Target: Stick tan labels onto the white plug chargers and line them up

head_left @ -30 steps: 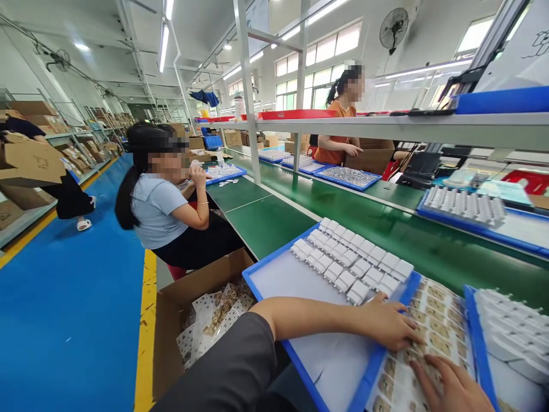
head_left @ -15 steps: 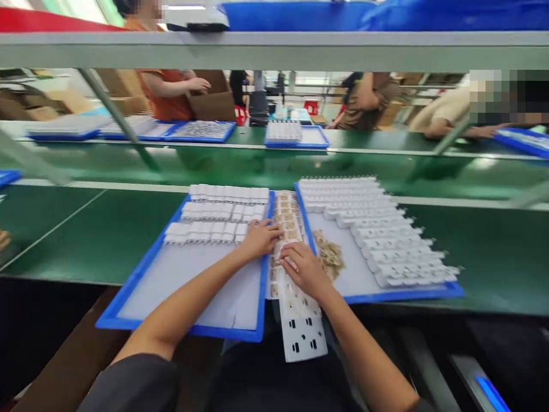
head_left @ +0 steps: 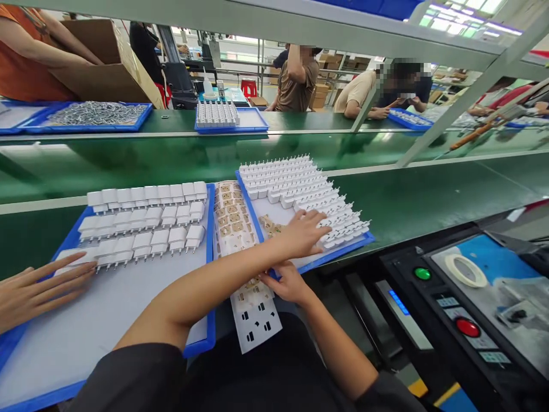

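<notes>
My left hand [head_left: 303,233] reaches across my body over the right blue-rimmed tray [head_left: 306,266]. Its fingers are spread above the near rows of white plug chargers [head_left: 278,177], which stand pins up. Under that forearm, my right hand [head_left: 289,283] has its fingers closed at the edge of a white sticker sheet [head_left: 257,320] with dark cut-outs, though my forearm partly hides it. More tan stickers on backing [head_left: 231,214] lie between the trays. A heap of loose tan pieces [head_left: 270,225] sits in the right tray, partly covered by my left hand.
Another person's hand [head_left: 43,292] rests at chargers [head_left: 146,217] lying in rows in the left blue-rimmed tray [head_left: 211,326]. A black machine [head_left: 450,309] with green and red buttons stands at right. A shelf rail [head_left: 326,40] crosses above, and co-workers sit beyond the green bench.
My left hand has left the sticker strip and crossed to the chargers on the right. My right hand has come nearer my body. The view has swung right; another person's hand appears at left.
</notes>
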`<state>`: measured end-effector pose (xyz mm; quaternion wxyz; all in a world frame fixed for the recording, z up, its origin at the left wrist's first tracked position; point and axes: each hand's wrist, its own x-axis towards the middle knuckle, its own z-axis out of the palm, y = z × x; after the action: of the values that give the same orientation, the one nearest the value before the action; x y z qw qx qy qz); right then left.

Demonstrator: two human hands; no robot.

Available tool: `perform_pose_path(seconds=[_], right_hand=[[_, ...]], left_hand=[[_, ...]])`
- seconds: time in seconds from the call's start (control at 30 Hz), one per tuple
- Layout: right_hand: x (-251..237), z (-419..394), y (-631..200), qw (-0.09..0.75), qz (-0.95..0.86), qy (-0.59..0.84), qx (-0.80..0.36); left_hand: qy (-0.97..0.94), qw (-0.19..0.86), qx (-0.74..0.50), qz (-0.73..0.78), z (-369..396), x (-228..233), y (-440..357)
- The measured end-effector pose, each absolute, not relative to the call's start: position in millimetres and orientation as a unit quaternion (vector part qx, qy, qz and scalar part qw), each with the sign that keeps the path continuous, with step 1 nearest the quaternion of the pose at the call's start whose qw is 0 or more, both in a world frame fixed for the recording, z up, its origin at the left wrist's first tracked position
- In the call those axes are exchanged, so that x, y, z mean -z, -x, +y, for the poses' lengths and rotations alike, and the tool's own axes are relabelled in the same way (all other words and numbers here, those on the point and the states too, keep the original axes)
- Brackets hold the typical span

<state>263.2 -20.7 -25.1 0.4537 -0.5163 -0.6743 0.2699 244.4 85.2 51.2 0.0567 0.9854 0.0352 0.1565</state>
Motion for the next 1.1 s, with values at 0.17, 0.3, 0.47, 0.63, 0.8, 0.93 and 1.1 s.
perform_pose_path(seconds=[0.17, 0.3, 0.47, 0.63, 0.8, 0.93, 1.1], right_hand=[[31.7, -24.2, -272.0, 0.495, -0.599, 0.531, -0.337], [28.1, -20.9, -273.1, 0.478, -0.603, 0.533, -0.351], [31.8, -19.9, -274.1, 0.479, -0.617, 0.534, -0.325], [39.3, -18.8, -274.9, 0.492, -0.613, 0.529, -0.321], [33.2, -17.7, -271.3, 0.539, -0.617, 0.482, -0.312], [25.6, -16.6, -268.6, 0.536, -0.621, 0.473, -0.321], [6.5, -19.3, -250.5, 0.542, -0.598, 0.465, -0.363]], left_hand=[[-0.993, 0.014, -0.097, -0.058, 77.9, -37.7, -286.8], [-0.987, -0.024, -0.13, -0.09, 87.3, -28.1, -285.0], [-0.98, -0.054, -0.127, -0.142, 83.8, -33.8, -282.6], [-0.986, 0.062, -0.15, -0.049, 87.2, -59.5, -247.0], [-0.849, 0.365, -0.341, 0.172, 77.9, -78.3, -131.5], [-0.752, 0.455, -0.386, 0.28, 57.1, -67.5, -43.1], [-0.695, 0.472, -0.43, 0.329, 26.0, -37.9, -5.7]])
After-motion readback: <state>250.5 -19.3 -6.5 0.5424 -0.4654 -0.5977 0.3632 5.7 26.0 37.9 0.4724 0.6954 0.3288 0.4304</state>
